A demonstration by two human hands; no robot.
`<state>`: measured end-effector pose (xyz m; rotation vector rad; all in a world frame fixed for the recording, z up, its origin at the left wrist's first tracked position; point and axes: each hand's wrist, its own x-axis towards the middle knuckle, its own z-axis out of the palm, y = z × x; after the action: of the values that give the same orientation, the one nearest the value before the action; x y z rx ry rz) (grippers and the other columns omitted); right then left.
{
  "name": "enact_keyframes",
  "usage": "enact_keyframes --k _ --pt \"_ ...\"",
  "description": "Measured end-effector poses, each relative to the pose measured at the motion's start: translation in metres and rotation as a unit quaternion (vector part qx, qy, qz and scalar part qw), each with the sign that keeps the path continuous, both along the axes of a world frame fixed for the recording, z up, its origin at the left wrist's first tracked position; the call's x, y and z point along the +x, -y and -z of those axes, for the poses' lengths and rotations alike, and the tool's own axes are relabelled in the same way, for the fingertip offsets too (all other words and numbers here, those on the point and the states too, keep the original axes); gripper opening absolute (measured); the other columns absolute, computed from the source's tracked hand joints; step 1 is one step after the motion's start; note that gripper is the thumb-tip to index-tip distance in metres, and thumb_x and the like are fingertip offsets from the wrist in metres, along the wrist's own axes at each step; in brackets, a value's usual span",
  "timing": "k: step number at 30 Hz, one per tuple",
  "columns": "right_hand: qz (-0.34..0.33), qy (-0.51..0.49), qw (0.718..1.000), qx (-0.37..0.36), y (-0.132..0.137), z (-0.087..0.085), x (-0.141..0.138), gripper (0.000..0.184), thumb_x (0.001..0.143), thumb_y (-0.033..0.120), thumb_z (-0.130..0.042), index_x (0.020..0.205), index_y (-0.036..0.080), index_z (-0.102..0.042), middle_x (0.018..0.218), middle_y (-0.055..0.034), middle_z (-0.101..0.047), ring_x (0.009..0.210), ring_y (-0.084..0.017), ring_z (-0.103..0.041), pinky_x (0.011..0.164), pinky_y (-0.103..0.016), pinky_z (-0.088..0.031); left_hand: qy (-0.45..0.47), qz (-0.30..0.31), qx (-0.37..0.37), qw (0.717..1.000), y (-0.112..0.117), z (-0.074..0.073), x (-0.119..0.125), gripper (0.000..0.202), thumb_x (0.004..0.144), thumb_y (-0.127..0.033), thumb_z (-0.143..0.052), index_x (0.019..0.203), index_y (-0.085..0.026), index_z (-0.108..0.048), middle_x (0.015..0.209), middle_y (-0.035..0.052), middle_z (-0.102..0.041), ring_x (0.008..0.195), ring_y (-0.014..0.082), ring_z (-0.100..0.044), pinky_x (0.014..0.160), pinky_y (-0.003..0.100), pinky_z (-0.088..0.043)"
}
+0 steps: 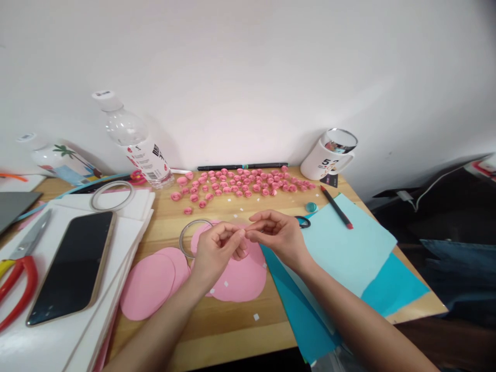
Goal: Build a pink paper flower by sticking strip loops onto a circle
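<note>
My left hand (pixel 217 248) and my right hand (pixel 277 235) meet over the middle of the wooden table (pixel 240 330), fingers curled and pinched together on a small piece that I cannot make out. Beneath them lie pink paper circles (pixel 151 284), one larger pink circle (pixel 242 279) and a metal ring (pixel 190 235). Behind the hands, several small pink rolled paper roses (pixel 240 183) are spread near the wall.
A phone (pixel 73 266) rests on white sheets at left, beside red-handled scissors (pixel 17 279) and another ring (pixel 112 195). Two bottles (pixel 134 142) (pixel 62 160), a black pen (pixel 240 166) and a white mug (pixel 329 155) stand at the back. Blue papers (pixel 349 248) with a red pencil (pixel 336 206) lie right.
</note>
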<state>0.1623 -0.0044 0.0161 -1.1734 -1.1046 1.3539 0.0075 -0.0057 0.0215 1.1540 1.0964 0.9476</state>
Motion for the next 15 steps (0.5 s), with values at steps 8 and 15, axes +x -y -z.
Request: enact_keyframes --k 8,15 --pt "-0.004 0.043 0.998 0.037 0.002 0.003 -0.001 0.021 0.068 0.030 -0.070 0.084 0.018 -0.063 0.076 -0.0046 -0.072 0.070 -0.020 -0.069 0.068 -0.034 -0.056 -0.017 -0.040 -0.012 0.999 -0.001 -0.005 0.001 0.016 0.074 -0.030 -0.063 0.069 -0.015 -0.060 0.045 -0.0035 -0.058 0.040 0.0100 -0.055 0.043 0.020 -0.047" --pt "0.027 0.351 0.904 0.241 0.003 0.021 0.001 0.016 0.079 0.023 -0.056 0.087 0.026 -0.070 0.082 -0.0053 -0.072 0.075 -0.021 -0.067 0.069 -0.034 -0.052 -0.032 -0.057 -0.029 0.997 -0.002 -0.003 0.000 0.016 0.073 -0.027 -0.063 0.066 -0.014 -0.057 0.044 -0.0039 -0.057 0.038 0.0094 -0.054 0.040 0.019 -0.045"
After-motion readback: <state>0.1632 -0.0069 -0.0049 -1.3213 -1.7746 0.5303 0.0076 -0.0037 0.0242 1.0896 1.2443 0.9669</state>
